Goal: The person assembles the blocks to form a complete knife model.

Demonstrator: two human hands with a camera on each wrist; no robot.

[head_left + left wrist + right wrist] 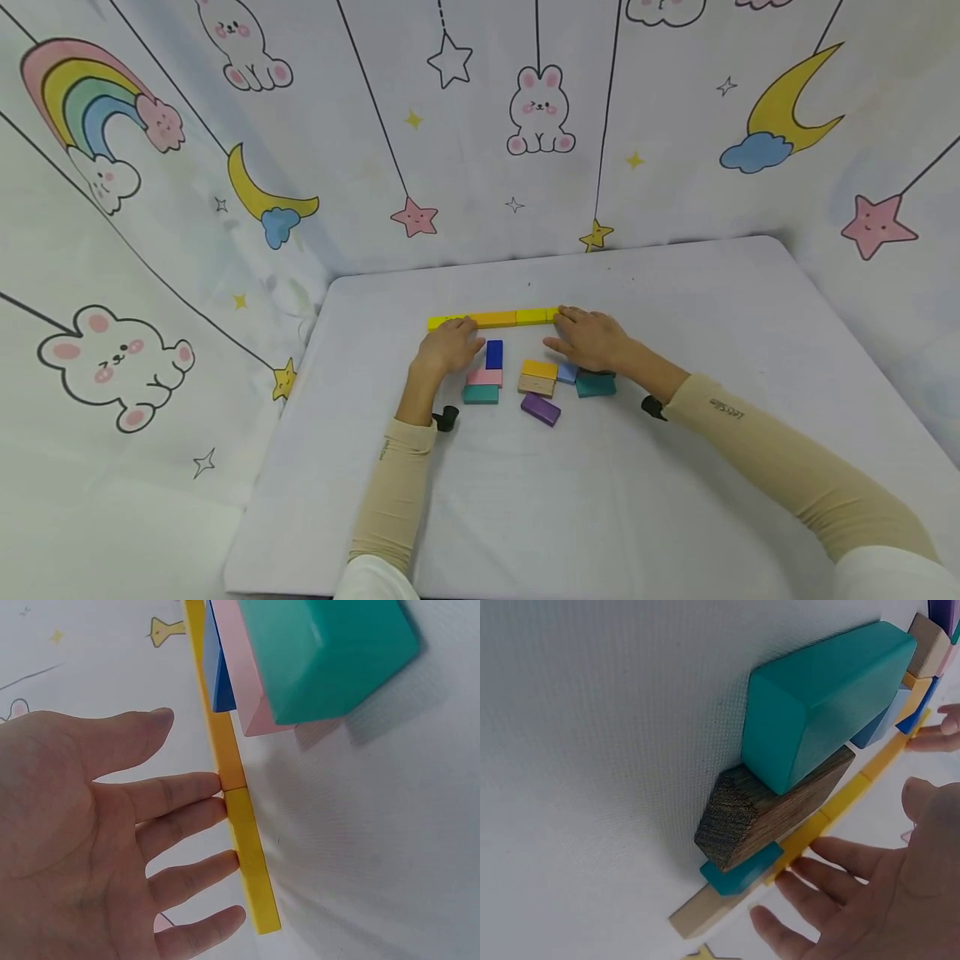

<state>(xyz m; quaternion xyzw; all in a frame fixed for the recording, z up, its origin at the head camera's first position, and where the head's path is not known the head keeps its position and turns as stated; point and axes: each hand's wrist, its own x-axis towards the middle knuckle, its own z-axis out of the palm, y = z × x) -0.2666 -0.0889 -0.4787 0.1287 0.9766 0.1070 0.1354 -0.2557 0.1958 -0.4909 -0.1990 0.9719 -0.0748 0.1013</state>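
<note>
A straight row of yellow and orange blocks lies along the far part of the table. My left hand (447,346) touches its left end; in the left wrist view, extended fingertips meet the edge of a yellow block (255,877) and the orange block (223,742). At the other end my right hand (592,337) has its fingers spread, with fingertips against a yellow block (802,836) in the right wrist view. Beneath that hand's palm side, a dark brown wooden block (765,810) and a teal block (825,697) appear close to the camera. Neither hand grips anything.
Nearer than the row stand dark blue (494,354), pink (486,378) and teal blocks (481,394) on the left. Orange (540,369), tan (536,385) and light blue blocks (567,372) sit mid-table, with a tilted purple block (541,409) in front. A patterned curtain (480,167) rises behind.
</note>
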